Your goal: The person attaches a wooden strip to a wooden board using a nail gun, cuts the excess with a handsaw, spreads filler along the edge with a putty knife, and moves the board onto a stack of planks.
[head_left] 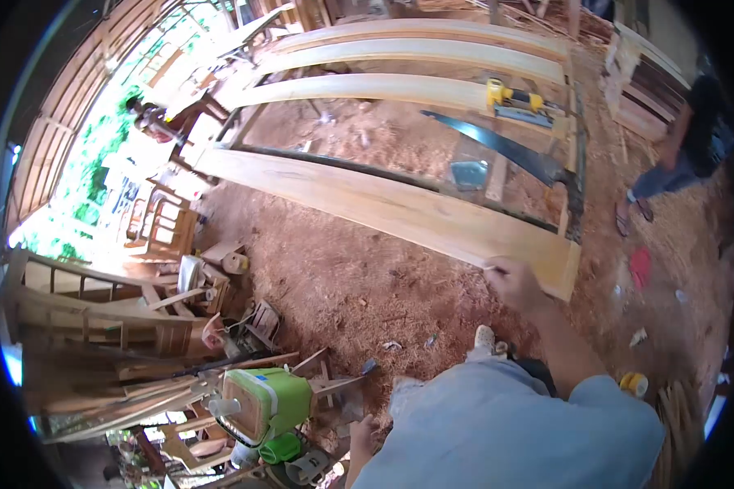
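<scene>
A long pale board (367,194) lies across a dark frame, its near end at the right. My right hand (514,281) is at the board's front edge, near that end, with its fingers bent together; anything between them is too small to make out. Low in the view, my left hand (365,432) hangs beside my body, right of a green cooler box (289,399); its fingers look curled, but their grip is unclear. A handsaw (497,147) and a yellow nail gun (514,96) rest on the frame behind the board.
More long boards (416,53) span the frame's far side. A person (685,147) stands at the right, another person (151,118) at the far left. Wooden chairs (161,224) and scrap wood are on the left. Sawdust covers the ground (334,269). A red item (640,267) lies at the right.
</scene>
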The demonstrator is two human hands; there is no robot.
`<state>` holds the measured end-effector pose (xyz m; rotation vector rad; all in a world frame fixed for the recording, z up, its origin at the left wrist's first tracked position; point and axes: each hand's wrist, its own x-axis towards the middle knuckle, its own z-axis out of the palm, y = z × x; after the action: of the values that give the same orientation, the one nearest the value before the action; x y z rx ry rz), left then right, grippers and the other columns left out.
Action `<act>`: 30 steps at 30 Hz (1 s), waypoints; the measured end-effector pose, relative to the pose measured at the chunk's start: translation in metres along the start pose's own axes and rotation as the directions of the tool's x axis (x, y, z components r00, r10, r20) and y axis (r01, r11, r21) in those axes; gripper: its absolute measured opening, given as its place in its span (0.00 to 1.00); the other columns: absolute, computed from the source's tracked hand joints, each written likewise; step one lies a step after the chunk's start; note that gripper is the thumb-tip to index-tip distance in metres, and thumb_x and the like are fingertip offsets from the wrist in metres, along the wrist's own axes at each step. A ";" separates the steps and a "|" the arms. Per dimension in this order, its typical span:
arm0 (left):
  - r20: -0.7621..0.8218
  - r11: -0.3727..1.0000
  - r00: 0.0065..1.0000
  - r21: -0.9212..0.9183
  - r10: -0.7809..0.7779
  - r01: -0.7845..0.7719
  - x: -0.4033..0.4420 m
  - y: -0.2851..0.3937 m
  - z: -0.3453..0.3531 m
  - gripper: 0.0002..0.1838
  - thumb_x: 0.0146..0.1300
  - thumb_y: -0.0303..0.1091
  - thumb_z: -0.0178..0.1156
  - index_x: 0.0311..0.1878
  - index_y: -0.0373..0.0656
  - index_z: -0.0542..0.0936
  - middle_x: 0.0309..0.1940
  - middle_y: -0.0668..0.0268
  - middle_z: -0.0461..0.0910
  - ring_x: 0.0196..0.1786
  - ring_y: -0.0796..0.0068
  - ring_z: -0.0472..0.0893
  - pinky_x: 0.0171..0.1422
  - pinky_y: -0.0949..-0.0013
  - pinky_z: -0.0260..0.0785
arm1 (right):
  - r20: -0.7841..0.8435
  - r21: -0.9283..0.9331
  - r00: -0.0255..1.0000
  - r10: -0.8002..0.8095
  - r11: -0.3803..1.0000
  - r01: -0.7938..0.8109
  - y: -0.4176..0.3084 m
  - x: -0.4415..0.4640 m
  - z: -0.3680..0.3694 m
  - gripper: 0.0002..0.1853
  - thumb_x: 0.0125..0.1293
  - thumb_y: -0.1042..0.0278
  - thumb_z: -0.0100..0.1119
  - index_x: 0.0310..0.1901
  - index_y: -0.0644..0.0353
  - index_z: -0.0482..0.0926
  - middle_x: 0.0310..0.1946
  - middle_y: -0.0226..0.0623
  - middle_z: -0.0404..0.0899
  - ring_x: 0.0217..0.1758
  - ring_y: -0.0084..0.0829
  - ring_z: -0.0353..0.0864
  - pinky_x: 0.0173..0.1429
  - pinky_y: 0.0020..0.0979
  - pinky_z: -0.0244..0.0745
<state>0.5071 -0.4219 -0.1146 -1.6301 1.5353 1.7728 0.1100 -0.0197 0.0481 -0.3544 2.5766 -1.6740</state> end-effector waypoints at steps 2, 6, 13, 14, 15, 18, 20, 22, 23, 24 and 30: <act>-0.034 0.989 0.991 0.064 -0.130 0.132 -0.056 0.062 0.046 0.16 0.67 0.39 0.61 0.44 0.33 0.73 0.36 0.53 0.78 0.34 0.57 0.80 0.29 0.56 0.72 | -0.065 -0.070 0.986 0.151 0.985 -0.155 0.034 0.010 -0.029 0.11 0.65 0.68 0.60 0.44 0.67 0.81 0.31 0.46 0.82 0.37 0.34 0.82 0.42 0.34 0.76; 0.250 0.870 0.962 0.444 0.110 -0.215 0.023 0.054 0.053 0.14 0.66 0.36 0.62 0.43 0.32 0.78 0.33 0.53 0.79 0.31 0.58 0.83 0.30 0.60 0.75 | -0.237 -0.112 0.967 0.092 0.986 -0.122 0.069 0.010 -0.063 0.15 0.64 0.69 0.60 0.49 0.67 0.79 0.36 0.49 0.81 0.40 0.37 0.83 0.46 0.36 0.77; 0.260 0.961 0.965 0.256 0.039 -0.108 0.204 0.194 0.118 0.07 0.70 0.37 0.57 0.43 0.45 0.77 0.27 0.61 0.78 0.22 0.69 0.74 0.22 0.61 0.64 | -0.557 -0.190 0.778 0.292 0.866 -0.462 0.033 -0.021 -0.108 0.20 0.61 0.68 0.63 0.54 0.65 0.78 0.45 0.48 0.81 0.50 0.46 0.80 0.56 0.42 0.75; 0.309 0.953 0.950 0.269 0.049 -0.137 0.237 0.233 0.132 0.07 0.70 0.37 0.57 0.43 0.45 0.77 0.27 0.61 0.78 0.22 0.69 0.74 0.22 0.61 0.64 | -0.551 -0.191 0.789 0.271 0.880 -0.436 0.040 -0.023 -0.108 0.21 0.60 0.67 0.64 0.54 0.65 0.78 0.47 0.48 0.81 0.52 0.46 0.80 0.57 0.42 0.75; 0.373 0.985 0.922 0.091 0.102 -0.146 0.265 0.274 0.151 0.17 0.70 0.48 0.53 0.50 0.45 0.76 0.31 0.59 0.79 0.28 0.64 0.75 0.29 0.55 0.66 | -0.595 -0.200 0.764 0.251 0.874 -0.443 0.041 -0.021 -0.112 0.21 0.60 0.67 0.64 0.54 0.65 0.78 0.47 0.48 0.81 0.52 0.46 0.80 0.57 0.42 0.75; 0.377 0.873 0.907 -0.486 0.188 0.021 0.308 0.386 0.199 0.39 0.68 0.73 0.43 0.63 0.47 0.74 0.42 0.55 0.82 0.40 0.57 0.77 0.43 0.48 0.71 | -0.669 -0.156 0.646 0.367 0.781 -0.605 0.052 -0.016 -0.118 0.22 0.60 0.67 0.64 0.56 0.65 0.78 0.49 0.50 0.81 0.55 0.48 0.80 0.59 0.42 0.75; 0.214 0.739 0.933 -0.669 0.290 -0.076 0.310 0.457 0.212 0.39 0.70 0.73 0.42 0.61 0.45 0.75 0.49 0.57 0.79 0.42 0.62 0.76 0.42 0.60 0.72 | -0.717 -0.161 0.611 0.336 0.773 -0.614 0.084 -0.013 -0.124 0.20 0.62 0.66 0.65 0.55 0.61 0.79 0.45 0.48 0.82 0.49 0.40 0.83 0.53 0.39 0.76; -0.059 0.724 0.964 -0.649 0.258 -0.233 0.223 0.526 0.233 0.37 0.72 0.69 0.40 0.60 0.43 0.75 0.49 0.57 0.80 0.44 0.62 0.78 0.46 0.59 0.73 | -0.808 -0.159 0.508 0.298 0.720 -0.676 0.109 -0.001 -0.120 0.22 0.63 0.60 0.65 0.55 0.62 0.79 0.46 0.50 0.82 0.51 0.43 0.82 0.55 0.41 0.76; -0.046 0.737 0.967 -0.639 0.251 -0.222 0.243 0.537 0.241 0.37 0.72 0.69 0.40 0.60 0.43 0.75 0.49 0.57 0.80 0.44 0.62 0.78 0.46 0.59 0.73 | -0.869 -0.148 0.420 0.261 0.674 -0.724 0.113 0.000 -0.115 0.24 0.64 0.55 0.65 0.55 0.63 0.79 0.46 0.52 0.82 0.54 0.46 0.82 0.57 0.43 0.76; -0.184 0.787 0.867 -0.366 0.462 -0.497 0.268 0.555 0.249 0.37 0.73 0.68 0.39 0.60 0.40 0.75 0.50 0.55 0.80 0.46 0.58 0.79 0.50 0.55 0.73 | -0.871 -0.145 0.411 0.269 0.659 -0.738 0.111 0.001 -0.109 0.24 0.64 0.55 0.65 0.55 0.63 0.79 0.46 0.52 0.82 0.54 0.46 0.82 0.57 0.43 0.76; -0.221 0.446 0.411 0.662 0.884 -0.603 0.238 0.557 0.269 0.37 0.76 0.60 0.38 0.55 0.29 0.79 0.55 0.43 0.77 0.56 0.43 0.77 0.61 0.49 0.69 | -0.788 0.014 0.294 0.541 0.493 -0.870 0.147 -0.001 -0.084 0.38 0.67 0.40 0.57 0.64 0.69 0.71 0.58 0.61 0.76 0.65 0.59 0.73 0.68 0.50 0.68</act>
<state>-0.1476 -0.5231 -0.0968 -1.2262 3.1416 0.9493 0.0726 0.1127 -0.0511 1.6254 2.7231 -0.9022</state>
